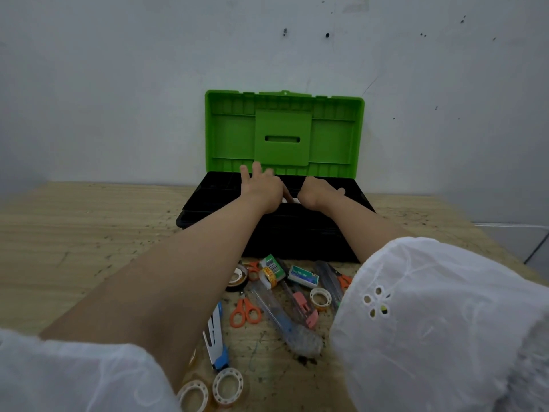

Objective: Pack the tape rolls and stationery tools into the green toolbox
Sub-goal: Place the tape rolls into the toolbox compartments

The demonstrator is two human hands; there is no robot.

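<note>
The green toolbox (231, 135) stands open against the wall, its lid upright over the black base (297, 233). Both my hands reach over the base's inner tray. My left hand (261, 187) has its fingers spread and straight, the thumb pointing down beside a small white thing (287, 200). My right hand (319, 190) is bent at the wrist with its fingers hidden inside the box. In front of the box lie orange scissors (245, 312), a pink cutter (306, 307), a staple box (303, 276), a blue-white cutter (218, 337) and clear tape rolls (320, 298) (228, 386) (194, 395).
A black tape roll (237, 279), a green packet with yellow tape (270, 269), a clear ruler (285, 319) and second orange scissors (344, 281) also lie on the wooden table (89, 227). A grey wall stands right behind the box. My white sleeves cover the lower corners.
</note>
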